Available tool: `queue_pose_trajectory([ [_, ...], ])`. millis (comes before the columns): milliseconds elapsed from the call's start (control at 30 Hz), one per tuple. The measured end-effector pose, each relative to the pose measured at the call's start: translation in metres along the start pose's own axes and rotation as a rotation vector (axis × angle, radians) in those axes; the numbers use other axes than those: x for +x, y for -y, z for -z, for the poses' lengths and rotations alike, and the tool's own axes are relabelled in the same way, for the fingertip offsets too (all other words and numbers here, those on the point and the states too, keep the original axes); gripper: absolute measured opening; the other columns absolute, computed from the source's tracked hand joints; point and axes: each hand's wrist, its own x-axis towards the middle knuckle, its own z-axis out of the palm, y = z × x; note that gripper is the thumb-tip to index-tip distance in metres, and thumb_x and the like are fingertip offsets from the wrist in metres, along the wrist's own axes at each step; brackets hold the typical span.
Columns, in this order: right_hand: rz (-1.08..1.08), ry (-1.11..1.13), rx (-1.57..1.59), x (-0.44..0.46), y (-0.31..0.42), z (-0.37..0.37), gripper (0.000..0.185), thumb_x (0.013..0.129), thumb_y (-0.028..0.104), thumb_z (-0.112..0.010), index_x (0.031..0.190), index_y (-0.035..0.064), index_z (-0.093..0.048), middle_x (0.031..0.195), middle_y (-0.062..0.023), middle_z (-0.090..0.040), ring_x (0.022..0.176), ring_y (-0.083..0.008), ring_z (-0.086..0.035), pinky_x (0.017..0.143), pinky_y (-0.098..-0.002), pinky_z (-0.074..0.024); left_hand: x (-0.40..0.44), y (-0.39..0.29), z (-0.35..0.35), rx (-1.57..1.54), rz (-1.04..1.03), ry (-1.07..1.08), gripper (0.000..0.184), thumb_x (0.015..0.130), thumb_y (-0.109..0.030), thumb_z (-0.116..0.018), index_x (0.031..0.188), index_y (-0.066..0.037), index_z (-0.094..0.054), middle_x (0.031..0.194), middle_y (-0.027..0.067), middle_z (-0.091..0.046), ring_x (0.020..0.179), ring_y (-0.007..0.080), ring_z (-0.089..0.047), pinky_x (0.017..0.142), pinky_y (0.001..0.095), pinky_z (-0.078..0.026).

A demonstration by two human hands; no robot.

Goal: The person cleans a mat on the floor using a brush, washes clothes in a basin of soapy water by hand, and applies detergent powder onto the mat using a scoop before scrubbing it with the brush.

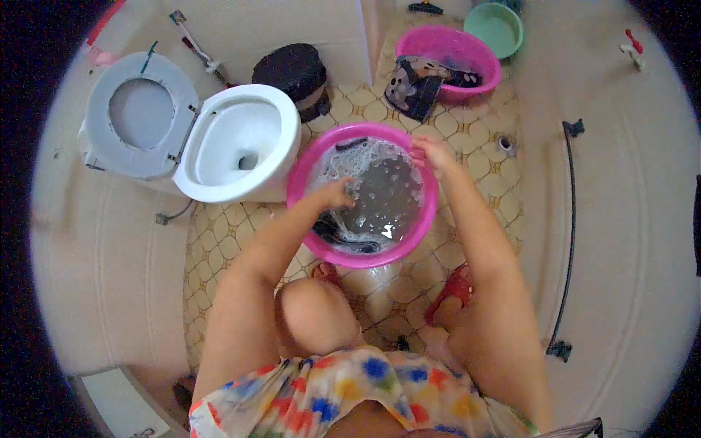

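Observation:
A round pink basin point(423, 233) of greyish, sudsy water stands on the floor before me. Over the water's left part is my left hand point(339, 194), its fingers apart at the foam and nothing visible between them. Dark cloth point(358, 244) lies partly under the suds at the basin's lower left, and a small dark strip shows near its top edge. On the upper right rim, my right hand point(432, 155) is closed over the edge, fingers on the inner side.
To the left stands a toilet point(285, 168) with its lid raised, beside a black-lidded bin point(290, 69). Farther back are a second pink tub point(489, 77) with patterned cloth point(412, 87) hanging over its side and a green basin point(496, 29). A floor drain point(504, 143) lies right.

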Motion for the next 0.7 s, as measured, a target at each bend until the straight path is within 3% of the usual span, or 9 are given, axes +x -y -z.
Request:
queue_pose_trajectory([
  [100,-0.065,-0.008,-0.066,-0.005,-0.036,-0.009,0.028,0.083,0.02,-0.059,0.109,0.0116,-0.056,0.092,-0.0007,-0.06,0.074,-0.0124,-0.055,0.058,-0.027,-0.0473,-0.038,0.002,-0.026,0.502,0.063,-0.019,0.103,0.056,-0.039,-0.082,0.14,-0.016,-0.027,0.138,0.0202,-0.036,0.127,0.0417,-0.033,0.102,0.0505,-0.032],
  [200,-0.118,0.014,-0.148,-0.014,-0.066,-0.018,0.025,0.083,0.02,-0.06,0.105,0.0112,-0.057,0.09,-0.0001,-0.059,0.071,-0.012,-0.054,0.057,-0.0267,-0.0469,-0.064,0.007,-0.051,0.595,0.168,0.004,0.109,0.05,-0.044,-0.084,0.14,-0.019,-0.028,0.14,0.0213,-0.032,0.128,0.0483,-0.025,0.102,0.0555,-0.029],
  [333,-0.183,0.038,-0.183,-0.027,-0.098,-0.022,0.026,0.082,0.02,-0.062,0.106,0.0103,-0.058,0.089,-0.0005,-0.059,0.071,-0.0126,-0.053,0.057,-0.0269,-0.0471,-0.075,0.002,-0.061,0.764,0.19,-0.009,0.103,0.051,-0.046,-0.083,0.138,-0.023,-0.034,0.139,0.02,-0.032,0.121,0.0444,-0.038,0.097,0.0507,-0.036],
  [433,-0.233,-0.004,-0.225,-0.03,-0.13,-0.024,0.026,0.083,0.02,-0.061,0.106,0.0095,-0.058,0.087,-0.0009,-0.059,0.069,-0.0126,-0.053,0.056,-0.0265,-0.0466,-0.085,-0.009,-0.058,0.751,0.246,-0.11,0.093,0.05,-0.04,-0.084,0.132,-0.024,-0.042,0.132,0.0127,-0.041,0.12,0.0367,-0.038,0.094,0.0463,-0.038],
  [633,-0.273,0.078,-0.307,-0.043,-0.151,-0.035,0.027,0.083,0.02,-0.062,0.107,0.0083,-0.056,0.084,-0.0019,-0.058,0.069,-0.013,-0.054,0.052,-0.0281,-0.0454,-0.046,0.039,-0.066,0.847,0.312,-0.063,0.039,0.078,-0.035,-0.062,0.112,-0.018,-0.061,0.102,0.0153,-0.064,0.098,0.0274,-0.06,0.084,0.0403,-0.046],
  [700,-0.277,0.084,-0.318,-0.044,-0.151,-0.04,0.031,0.082,0.021,-0.063,0.109,0.0083,-0.055,0.085,-0.0029,-0.059,0.071,-0.0144,-0.055,0.054,-0.03,-0.0462,-0.052,0.033,-0.061,0.816,0.243,-0.084,0.029,0.082,-0.03,-0.055,0.106,-0.016,-0.064,0.096,0.0163,-0.065,0.091,0.029,-0.063,0.08,0.0413,-0.047],
])
